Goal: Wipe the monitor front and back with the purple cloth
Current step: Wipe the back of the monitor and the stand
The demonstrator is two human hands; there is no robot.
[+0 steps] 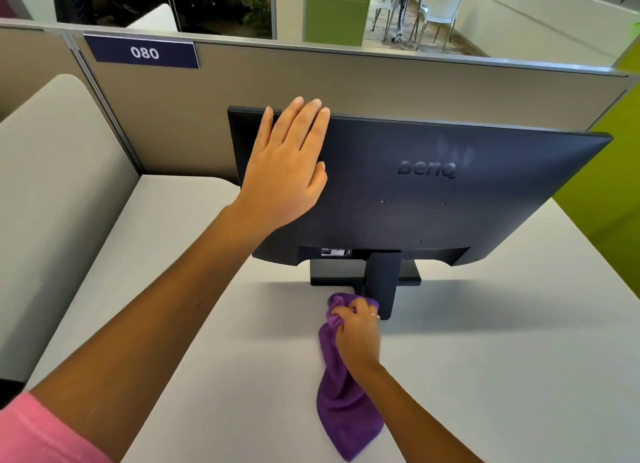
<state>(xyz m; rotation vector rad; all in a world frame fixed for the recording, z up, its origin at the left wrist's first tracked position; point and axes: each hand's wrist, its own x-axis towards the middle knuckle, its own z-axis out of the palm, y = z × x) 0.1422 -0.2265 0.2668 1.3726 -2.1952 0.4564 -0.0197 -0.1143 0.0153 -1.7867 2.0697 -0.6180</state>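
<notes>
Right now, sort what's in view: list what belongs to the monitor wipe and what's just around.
Job: monitor, back facing the camera; purple cloth; right hand gripping the cloth; left hand flat on the monitor.
Around: desk; partition; 080 sign; white chairs.

Monitor [415, 185] standing back-on across the far middle of the desk [502, 376], close to the partition [346, 82], leaving only a narrow gap behind. Stand [381, 282] blocking the low centre under the panel. Open desk to the right and near side. Cushioned seat [52, 203] bounding the left edge.
</notes>
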